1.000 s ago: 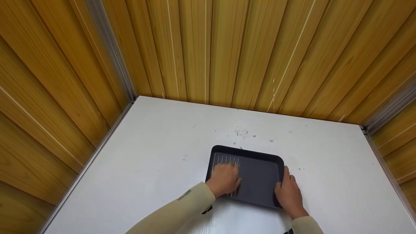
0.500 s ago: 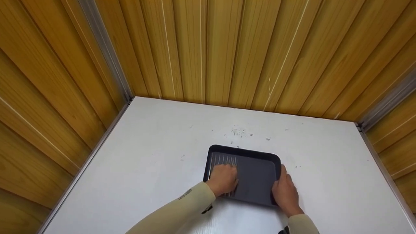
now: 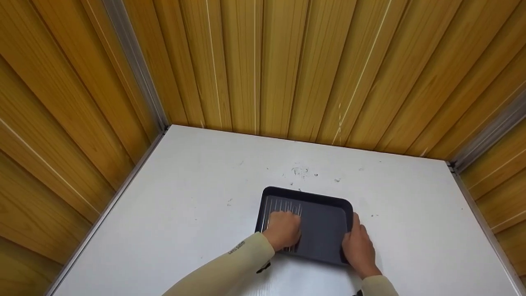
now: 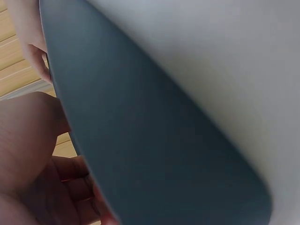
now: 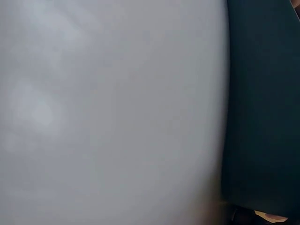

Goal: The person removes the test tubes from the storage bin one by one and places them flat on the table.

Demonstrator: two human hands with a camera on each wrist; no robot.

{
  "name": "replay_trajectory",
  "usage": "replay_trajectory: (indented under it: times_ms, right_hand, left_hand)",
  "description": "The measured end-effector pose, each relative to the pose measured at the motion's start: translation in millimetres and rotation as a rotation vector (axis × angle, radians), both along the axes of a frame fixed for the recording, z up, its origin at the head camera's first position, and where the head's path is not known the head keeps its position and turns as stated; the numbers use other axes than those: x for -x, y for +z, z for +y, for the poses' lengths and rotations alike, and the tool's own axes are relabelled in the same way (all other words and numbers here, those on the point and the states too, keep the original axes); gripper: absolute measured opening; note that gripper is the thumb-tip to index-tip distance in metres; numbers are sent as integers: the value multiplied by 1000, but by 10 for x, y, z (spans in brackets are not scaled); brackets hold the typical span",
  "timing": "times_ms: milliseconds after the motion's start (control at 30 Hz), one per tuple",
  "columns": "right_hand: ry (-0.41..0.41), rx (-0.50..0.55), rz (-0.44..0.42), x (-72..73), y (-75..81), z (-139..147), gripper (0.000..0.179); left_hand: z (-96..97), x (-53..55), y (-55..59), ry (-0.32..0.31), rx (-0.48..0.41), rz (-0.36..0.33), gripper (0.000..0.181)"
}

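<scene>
A dark grey rectangular baking tray (image 3: 324, 230) lies on the white table. Inside its left part is a small wire rack (image 3: 283, 205) with thin parallel bars. My left hand (image 3: 282, 230) reaches over the near rim and grips the rack with curled fingers; the fingertips are hidden under the knuckles. At the right side, my right hand (image 3: 358, 246) holds the tray's rim, thumb over the inner edge and fingers along the outer wall. The left wrist view shows curled left fingers (image 4: 77, 187) behind the tray's outer wall (image 4: 140, 117). That wall fills the right wrist view's right side.
Scuff marks (image 3: 302, 172) dot the white table (image 3: 193, 185) beyond the tray. Wood-look panels (image 3: 271, 70) wall in the back and both sides, with metal posts (image 3: 137, 65) at the corners.
The tray and right hand sit slightly further left in the head view, partly from camera shift. The left hand and rack have edged slightly right relative to the tray. Both grips stay the same.
</scene>
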State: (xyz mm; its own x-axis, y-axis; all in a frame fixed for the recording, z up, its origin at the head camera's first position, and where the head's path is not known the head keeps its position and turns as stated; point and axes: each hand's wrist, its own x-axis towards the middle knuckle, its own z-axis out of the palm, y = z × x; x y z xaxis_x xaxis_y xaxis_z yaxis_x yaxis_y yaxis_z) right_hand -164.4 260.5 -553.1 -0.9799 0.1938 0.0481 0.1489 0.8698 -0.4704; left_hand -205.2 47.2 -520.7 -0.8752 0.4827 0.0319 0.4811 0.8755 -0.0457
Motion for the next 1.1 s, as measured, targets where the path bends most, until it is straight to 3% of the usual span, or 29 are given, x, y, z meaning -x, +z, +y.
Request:
replay_trajectory:
  times_ms: [267, 567, 933, 1100]
  right_hand:
    - [-9, 7, -18, -13, -18, 10, 63]
    - [-5, -2, 10, 10, -12, 1, 61]
    - [-8, 32, -5, 15, -1, 2, 61]
    - [2, 50, -11, 0, -14, 9, 68]
  left_hand:
    - [41, -24, -39, 1, -15, 18, 25]
    - [71, 22, -51, 8, -21, 10, 29]
    - [15, 10, 63, -1, -58, 3, 42]
    - [-10, -17, 100, 1, -71, 21, 43]
